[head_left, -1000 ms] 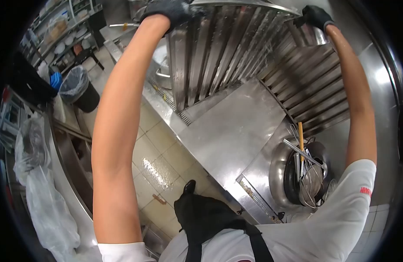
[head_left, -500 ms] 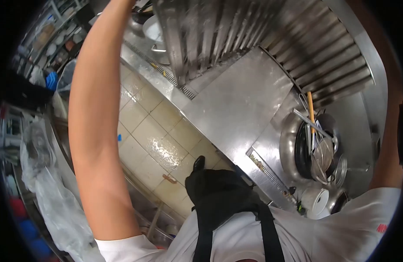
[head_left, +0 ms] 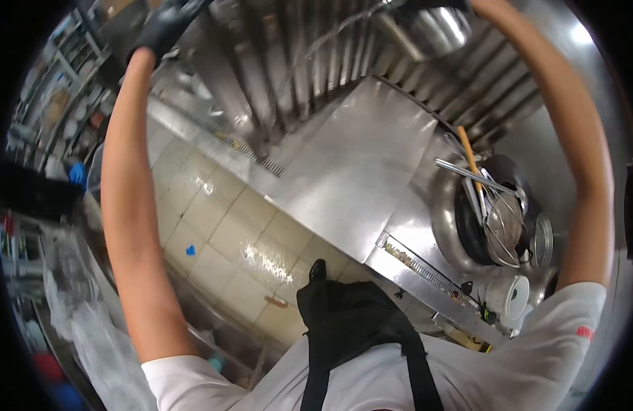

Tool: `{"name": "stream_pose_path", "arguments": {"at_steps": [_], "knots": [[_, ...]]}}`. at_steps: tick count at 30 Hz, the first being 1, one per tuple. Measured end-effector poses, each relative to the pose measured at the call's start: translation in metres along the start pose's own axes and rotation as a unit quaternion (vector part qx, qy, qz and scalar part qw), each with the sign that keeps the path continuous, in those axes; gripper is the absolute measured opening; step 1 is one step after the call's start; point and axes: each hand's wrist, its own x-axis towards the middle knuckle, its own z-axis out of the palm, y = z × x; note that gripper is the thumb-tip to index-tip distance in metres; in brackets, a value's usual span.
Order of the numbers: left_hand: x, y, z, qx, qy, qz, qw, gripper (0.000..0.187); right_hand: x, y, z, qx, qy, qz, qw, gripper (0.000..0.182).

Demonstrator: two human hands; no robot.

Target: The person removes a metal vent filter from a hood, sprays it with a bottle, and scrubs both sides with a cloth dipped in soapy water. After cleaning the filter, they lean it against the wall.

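Note:
My left hand, in a black glove, is raised at the top left beside a ridged metal panel. Its fingers run to the frame's top edge, and what they hold, if anything, cannot be made out. At the top right, my right hand, also gloved in black, grips a shiny metal pot, partly cut off by the frame. A thin streak of what looks like water extends left from the pot across the ridged panels. Below them lies a flat steel surface.
A large metal bowl on the right holds a strainer and other utensils. Near it stands a white tub. A drain channel edges the counter above the wet tiled floor. Plastic sheeting hangs at the lower left.
Both hands have come into view at the top, the right one with the metal pot. A watery streak now shows beside the pot. The view has shifted slightly.

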Motion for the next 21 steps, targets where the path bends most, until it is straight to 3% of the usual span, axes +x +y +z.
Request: {"name": "stream_pose_path", "arguments": {"at_steps": [1, 2, 3, 4, 5, 6, 8, 12, 14, 16, 19, 20, 21], "knots": [[-0.004, 0.039, -0.001, -0.001, 0.043, -0.044, 0.998, 0.043, -0.031, 0.019, 0.018, 0.033, -0.022, 0.042, 0.998, 0.034], [-0.007, 0.070, -0.003, -0.086, 0.037, -0.132, 0.987, 0.041, -0.066, 0.053, 0.054, 0.019, -0.034, 0.073, 0.997, 0.034], [-0.013, 0.068, 0.001, -0.192, 0.056, -0.138, 0.970, 0.041, -0.109, 0.086, 0.106, 0.258, 0.009, 0.101, 0.961, 0.034], [-0.019, 0.066, 0.005, -0.296, 0.077, -0.142, 0.941, 0.042, -0.148, 0.112, 0.138, 0.481, 0.063, 0.126, 0.865, 0.036], [-0.030, 0.023, 0.015, -0.497, 0.125, -0.162, 0.843, 0.043, -0.200, 0.114, 0.136, 0.489, 0.018, 0.225, 0.842, 0.035], [-0.046, 0.007, 0.025, -0.470, 0.134, -0.168, 0.856, 0.044, -0.257, 0.130, 0.159, 0.557, 0.052, 0.256, 0.788, 0.035], [-0.074, -0.005, 0.049, -0.229, 0.119, -0.191, 0.947, 0.044, -0.375, 0.137, 0.191, 0.619, 0.162, 0.336, 0.692, 0.038], [-0.098, -0.019, 0.101, -0.041, 0.081, -0.254, 0.963, 0.045, -0.586, 0.146, 0.246, 0.489, 0.384, 0.559, 0.548, 0.039], [-0.092, -0.010, 0.123, 0.008, 0.064, -0.275, 0.959, 0.046, -0.715, 0.176, 0.326, 0.269, 0.407, 0.528, 0.695, 0.039], [-0.089, -0.007, 0.136, 0.057, 0.048, -0.291, 0.954, 0.046, -0.760, 0.194, 0.364, 0.254, 0.322, 0.633, 0.657, 0.042], [-0.085, -0.003, 0.144, 0.142, 0.022, -0.303, 0.942, 0.047, -0.761, 0.230, 0.412, 0.197, 0.151, 0.793, 0.557, 0.052], [-0.088, -0.003, 0.142, 0.179, 0.010, -0.308, 0.934, 0.047, -0.761, 0.239, 0.454, 0.058, 0.113, 0.775, 0.619, 0.058], [-0.095, 0.000, 0.136, 0.223, -0.003, -0.312, 0.924, 0.048, -0.778, 0.253, 0.507, 0.134, 0.186, 0.707, 0.669, 0.055]]}}
